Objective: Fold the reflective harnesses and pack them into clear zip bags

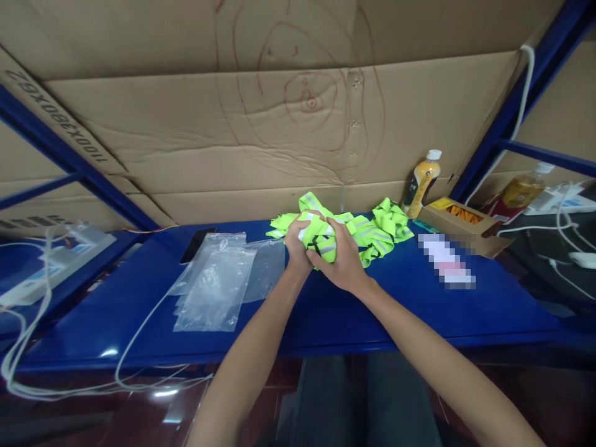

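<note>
Both hands meet over the middle of a blue table point(326, 310). My left hand point(298, 245) and my right hand point(342, 261) are closed around a bunched neon-yellow reflective vest point(321, 239) with grey stripes and black trim. Behind the hands lies a pile of more neon-yellow vests point(382, 230), spread toward the cardboard wall. Left of my hands, several clear plastic bags point(218, 279) lie flat on the table.
A dark phone point(198, 244) lies behind the bags. At the back right stand an orange-juice bottle point(421, 183) and an open cardboard box point(459, 220). A blurred white item point(447, 261) lies right of the vests. White cables point(139, 335) and a power strip point(56, 261) are at left.
</note>
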Action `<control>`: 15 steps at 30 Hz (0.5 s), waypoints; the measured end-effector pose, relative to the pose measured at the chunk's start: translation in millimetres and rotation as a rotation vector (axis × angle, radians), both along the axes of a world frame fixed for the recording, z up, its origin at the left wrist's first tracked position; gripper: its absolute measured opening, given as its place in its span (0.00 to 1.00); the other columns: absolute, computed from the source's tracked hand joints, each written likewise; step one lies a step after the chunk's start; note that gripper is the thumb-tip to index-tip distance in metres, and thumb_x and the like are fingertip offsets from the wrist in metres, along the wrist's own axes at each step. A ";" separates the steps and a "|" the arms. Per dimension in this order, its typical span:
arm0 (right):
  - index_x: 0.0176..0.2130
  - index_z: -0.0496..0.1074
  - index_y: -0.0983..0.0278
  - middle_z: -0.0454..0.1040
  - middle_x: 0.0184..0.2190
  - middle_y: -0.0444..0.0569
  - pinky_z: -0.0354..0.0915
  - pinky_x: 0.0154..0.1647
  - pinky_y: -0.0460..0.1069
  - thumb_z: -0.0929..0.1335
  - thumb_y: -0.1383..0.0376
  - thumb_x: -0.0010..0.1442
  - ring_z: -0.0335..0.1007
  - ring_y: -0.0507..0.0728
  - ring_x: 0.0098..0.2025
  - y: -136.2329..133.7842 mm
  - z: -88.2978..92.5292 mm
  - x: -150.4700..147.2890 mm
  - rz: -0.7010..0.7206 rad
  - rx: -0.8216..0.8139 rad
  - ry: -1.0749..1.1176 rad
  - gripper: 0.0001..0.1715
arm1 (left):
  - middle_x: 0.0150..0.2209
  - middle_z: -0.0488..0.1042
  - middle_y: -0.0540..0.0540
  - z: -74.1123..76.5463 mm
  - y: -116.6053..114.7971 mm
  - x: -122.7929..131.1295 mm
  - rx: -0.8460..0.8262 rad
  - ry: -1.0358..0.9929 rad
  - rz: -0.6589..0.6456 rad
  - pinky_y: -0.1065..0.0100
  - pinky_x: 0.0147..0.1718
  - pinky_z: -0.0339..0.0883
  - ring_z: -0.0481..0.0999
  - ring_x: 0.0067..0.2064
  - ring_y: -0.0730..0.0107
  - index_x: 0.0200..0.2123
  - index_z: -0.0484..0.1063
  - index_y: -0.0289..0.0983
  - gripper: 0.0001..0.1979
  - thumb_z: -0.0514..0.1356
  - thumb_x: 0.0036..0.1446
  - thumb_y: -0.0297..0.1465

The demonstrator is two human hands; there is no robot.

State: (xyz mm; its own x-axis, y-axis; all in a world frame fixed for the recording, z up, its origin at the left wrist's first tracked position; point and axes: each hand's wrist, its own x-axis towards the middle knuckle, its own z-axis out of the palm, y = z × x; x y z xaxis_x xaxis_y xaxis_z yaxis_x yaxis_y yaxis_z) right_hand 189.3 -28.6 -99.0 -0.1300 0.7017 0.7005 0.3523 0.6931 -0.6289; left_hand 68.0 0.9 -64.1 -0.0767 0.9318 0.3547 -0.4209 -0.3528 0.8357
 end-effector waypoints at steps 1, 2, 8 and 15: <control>0.68 0.62 0.59 0.72 0.63 0.63 0.65 0.70 0.68 0.76 0.48 0.60 0.68 0.71 0.67 -0.6 -0.9 -1.6 -0.027 -0.005 0.025 0.46 | 0.31 0.73 0.47 0.8 -2.1 0.7 0.012 0.022 0.029 0.61 0.39 0.70 0.76 0.35 0.60 0.35 0.72 0.40 0.13 0.57 0.49 0.41; 0.67 0.63 0.58 0.73 0.62 0.62 0.66 0.68 0.67 0.76 0.48 0.59 0.70 0.71 0.66 -1.1 -0.9 -3.1 -0.050 -0.010 0.054 0.44 | 0.31 0.72 0.47 1.5 -4.3 1.7 0.030 0.048 0.065 0.62 0.38 0.69 0.75 0.34 0.61 0.36 0.72 0.41 0.13 0.57 0.50 0.41; 0.57 0.70 0.58 0.79 0.54 0.57 0.72 0.62 0.64 0.76 0.51 0.58 0.77 0.68 0.57 -7.9 4.7 -9.6 -0.086 -0.049 0.238 0.32 | 0.34 0.72 0.49 3.3 -15.0 7.1 0.107 0.120 0.137 0.66 0.37 0.66 0.72 0.34 0.65 0.39 0.74 0.41 0.13 0.59 0.51 0.38; 0.56 0.71 0.61 0.82 0.50 0.55 0.76 0.55 0.60 0.75 0.49 0.58 0.81 0.65 0.51 -5.9 -8.2 -17.8 -0.159 -0.049 0.390 0.33 | 0.44 0.80 0.43 3.2 -11.3 14.1 -0.023 0.023 -0.116 0.61 0.49 0.72 0.80 0.48 0.53 0.36 0.77 0.38 0.15 0.63 0.51 0.43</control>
